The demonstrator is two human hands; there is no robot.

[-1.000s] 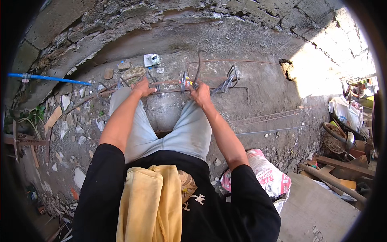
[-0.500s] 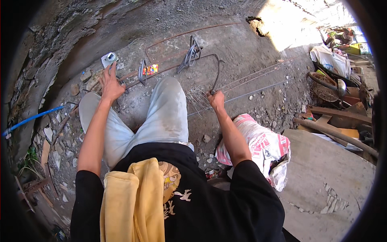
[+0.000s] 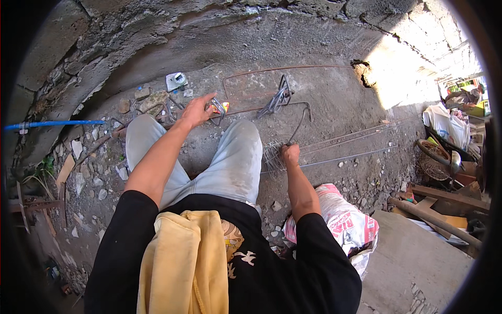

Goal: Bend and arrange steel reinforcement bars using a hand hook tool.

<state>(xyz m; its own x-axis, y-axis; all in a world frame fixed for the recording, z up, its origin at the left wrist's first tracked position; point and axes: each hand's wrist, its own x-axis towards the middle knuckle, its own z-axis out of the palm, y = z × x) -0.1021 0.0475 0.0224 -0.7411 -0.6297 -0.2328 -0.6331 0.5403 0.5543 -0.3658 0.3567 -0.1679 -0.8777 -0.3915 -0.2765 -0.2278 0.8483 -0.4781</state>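
My left hand (image 3: 196, 111) reaches over my knee, its fingers closed on a small bent steel stirrup (image 3: 220, 116) beside a red and yellow packet (image 3: 226, 105). My right hand (image 3: 290, 154) is wrapped round the lower end of a dark hooked steel rod (image 3: 301, 124), whose bent tip points away from me. Several more stirrups (image 3: 275, 100) lean in a bundle between and beyond my hands. Next to my right fist lies a tangle of thin wire (image 3: 273, 155). A tape-measure-like round object (image 3: 179, 78) rests on a pale block near the wall.
A rusty bent bar (image 3: 282, 68) lies along the rough wall (image 3: 251, 42). Long thin rods (image 3: 345, 158) stretch to the right. A red and white sack (image 3: 342, 220) stands by my right arm; scrap and a wheel (image 3: 434, 152) crowd the far right. Rubble (image 3: 78, 180) covers the left ground.
My left hand has left the spot by the round object and moved right onto the stirrup, which has turned. My right hand still grips the hooked rod. The whole view has shifted.
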